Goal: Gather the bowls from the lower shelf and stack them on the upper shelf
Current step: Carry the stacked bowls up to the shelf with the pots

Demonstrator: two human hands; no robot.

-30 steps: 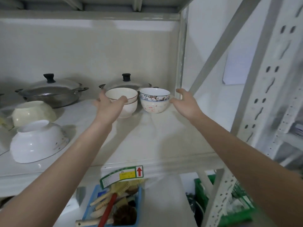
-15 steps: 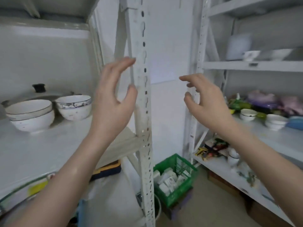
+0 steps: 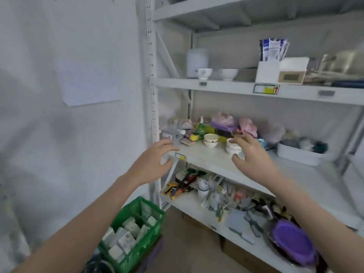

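**White shelving, both hands out and empty**

Blur softens most of the scene. On the middle shelf [image 3: 206,157] right of centre, the clutter behind the bowls is a smear of purple, pink and yellow, and I cannot name the items. The right hand [image 3: 253,154] covers part of a small stack of white bowls [image 3: 232,147], so I cannot count them. Another cream bowl [image 3: 211,139] stands in the open just to its left, a dark mark on its side too small to read.

The left hand [image 3: 154,164] hangs at centre frame before the shelf's front corner, fingers spread and loosely bent, holding nothing. The right hand is likewise spread, thumb low and fingers arched around the stacked bowls; whether it touches them I cannot tell.

On the upper shelf [image 3: 226,86] two white bowls [image 3: 203,72] [image 3: 228,73] sit side by side, well apart from the hands.

A label [image 3: 266,89] on that shelf's edge shows green, yellow and a red upward arrow; its wording is illegible. A smaller sticker [image 3: 180,157] sits on the middle shelf's edge. At lower centre a green crate [image 3: 149,229] holds pale boxes, cut off by the left forearm.
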